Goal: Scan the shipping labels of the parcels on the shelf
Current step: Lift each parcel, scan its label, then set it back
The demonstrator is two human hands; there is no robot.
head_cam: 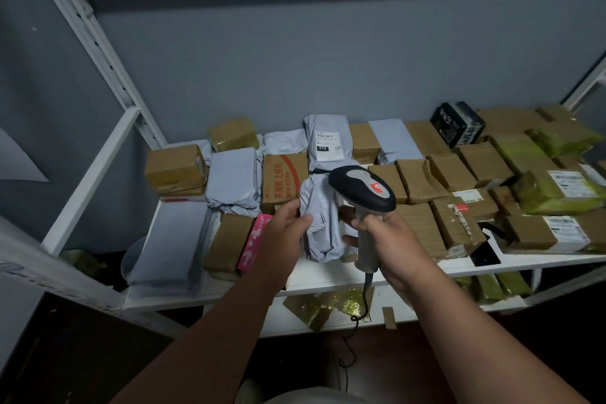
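Head view — where is the parcel?
— Grey parcel (pixel 323 223) at the white shelf (pixel 328 275) front, left hand (pixel 282 233) pinching its edge.
— And the scanner?
— Right hand (pixel 390 246) wraps the scanner (pixel 364 203) handle, just beside the parcel.

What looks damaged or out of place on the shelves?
One brown box right of the scanner has torn, peeling tape and a lifted flap. Loose cardboard scraps lie on the lower shelf.

Grey wall (pixel 262 52); dark floor (pixel 82 354); gold foil scraps (pixel 328 305) and brown tape strip (pixel 389 317) on the lower board.
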